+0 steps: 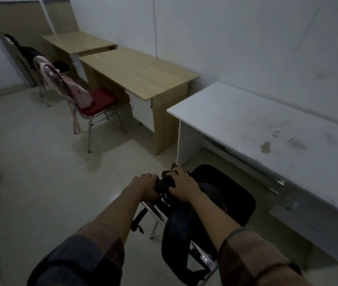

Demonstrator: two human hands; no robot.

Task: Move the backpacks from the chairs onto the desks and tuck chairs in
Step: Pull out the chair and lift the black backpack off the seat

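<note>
A dark backpack (179,230) hangs over the back of a black chair (234,195) at the bottom centre, beside the white desk (257,124). My left hand (146,185) grips the top of the backpack at the chair's back. My right hand (181,185) grips the same top part just to the right. A pink backpack (75,87) lies on a red chair (100,100) in front of the middle wooden desk (139,73). Farther back, a dark backpack (28,53) sits on a third chair (19,56) by the far wooden desk (77,41).
Wooden panels (25,17) lean against the far wall behind the last chair. The white desk has stains on its top and a drawer unit (300,205) under its right side. Pale floor tiles (40,162) stretch to the left.
</note>
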